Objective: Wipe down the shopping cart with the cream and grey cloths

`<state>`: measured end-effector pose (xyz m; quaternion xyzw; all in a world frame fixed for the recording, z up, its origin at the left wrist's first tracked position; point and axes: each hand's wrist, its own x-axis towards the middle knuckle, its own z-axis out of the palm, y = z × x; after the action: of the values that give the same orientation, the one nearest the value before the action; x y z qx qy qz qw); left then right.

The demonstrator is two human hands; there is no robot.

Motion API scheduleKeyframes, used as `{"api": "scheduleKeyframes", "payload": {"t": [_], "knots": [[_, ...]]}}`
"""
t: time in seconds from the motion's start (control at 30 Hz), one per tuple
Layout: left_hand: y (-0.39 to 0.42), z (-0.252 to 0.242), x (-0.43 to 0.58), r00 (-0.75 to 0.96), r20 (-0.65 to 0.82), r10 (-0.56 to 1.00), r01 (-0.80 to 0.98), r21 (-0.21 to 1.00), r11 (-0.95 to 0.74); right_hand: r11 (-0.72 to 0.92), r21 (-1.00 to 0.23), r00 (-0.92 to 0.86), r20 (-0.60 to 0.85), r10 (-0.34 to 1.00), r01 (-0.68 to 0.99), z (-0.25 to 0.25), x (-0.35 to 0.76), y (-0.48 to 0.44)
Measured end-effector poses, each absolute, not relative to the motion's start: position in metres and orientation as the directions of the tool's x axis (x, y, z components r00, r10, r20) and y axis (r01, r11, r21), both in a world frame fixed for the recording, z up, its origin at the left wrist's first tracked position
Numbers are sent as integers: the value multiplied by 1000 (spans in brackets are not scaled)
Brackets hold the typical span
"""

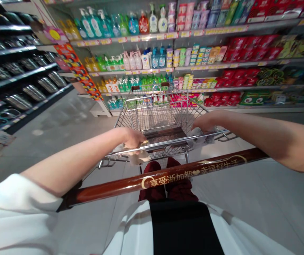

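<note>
A wire shopping cart (130, 117) stands in front of me in a shop aisle, its basket holding nothing that I can see. Both my arms reach over its brown handle bar (109, 191), which carries gold lettering. My left hand (133, 137) is closed over the left of the basket's near rim, with a pale crumpled cloth (139, 157) hanging under it. Over on the right of the same rim, my right hand (206, 123) is closed on a grey-white cloth (200, 139). My dark red shoes (165, 187) show beneath the handle.
Long shelves (184, 34) of coloured bottles, jars and red packs run across the aisle ahead of the cart. Dark shelving (21, 76) with metal pans lines the left side. Grey floor (61, 120) opens to the left front and to the right.
</note>
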<state>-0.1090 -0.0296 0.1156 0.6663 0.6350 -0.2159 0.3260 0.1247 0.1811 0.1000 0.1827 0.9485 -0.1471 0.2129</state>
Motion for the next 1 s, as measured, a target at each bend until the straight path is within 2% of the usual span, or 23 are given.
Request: {"api": "scheduleKeyframes", "payload": {"t": [0.07,0.13,0.2,0.27,0.33,0.4,0.47,0.53,0.57,0.63,0.73,0.83,0.87,0.93,1.0], "knots": [[-28,111,-99,183,-610,771,956,293,5,906,-272,-816,-565,123,325,105,114,165],[-25,106,-89,254,-487,836,891,454,-6,897,-372,-874,-484,34,241,111,104,150],[-23,103,-84,285,-403,870,843,537,-28,887,-424,-919,-394,3,185,113,98,140],[-22,103,-85,295,-427,855,857,514,-39,886,-429,-922,-387,-6,174,114,97,139],[-23,108,-93,276,-554,785,907,420,-22,892,-384,-877,-479,29,240,112,102,146],[-27,115,-104,165,-696,699,963,266,38,868,-301,-784,-602,148,395,111,110,157],[-30,121,-113,43,-771,635,988,129,89,785,-217,-679,-661,319,580,110,118,168],[-31,124,-116,7,-780,625,993,82,91,702,-175,-610,-663,434,690,110,123,174],[-31,124,-115,24,-765,643,992,96,77,696,-175,-610,-655,445,696,111,123,174],[-30,122,-108,102,-697,710,984,174,30,759,-233,-688,-633,356,608,113,120,169],[-26,117,-91,241,-512,825,944,321,-77,853,-394,-853,-511,106,342,116,108,153],[-24,115,-81,261,-379,888,928,352,-123,862,-475,-923,-384,-24,175,118,99,142],[-24,116,-81,255,-396,882,933,339,-117,863,-476,-921,-389,-33,170,117,99,141],[-25,118,-85,216,-520,826,959,271,-80,873,-422,-877,-481,13,244,114,103,147],[-27,120,-94,129,-663,738,986,162,-27,860,-314,-839,-503,208,402,109,110,158]]}}
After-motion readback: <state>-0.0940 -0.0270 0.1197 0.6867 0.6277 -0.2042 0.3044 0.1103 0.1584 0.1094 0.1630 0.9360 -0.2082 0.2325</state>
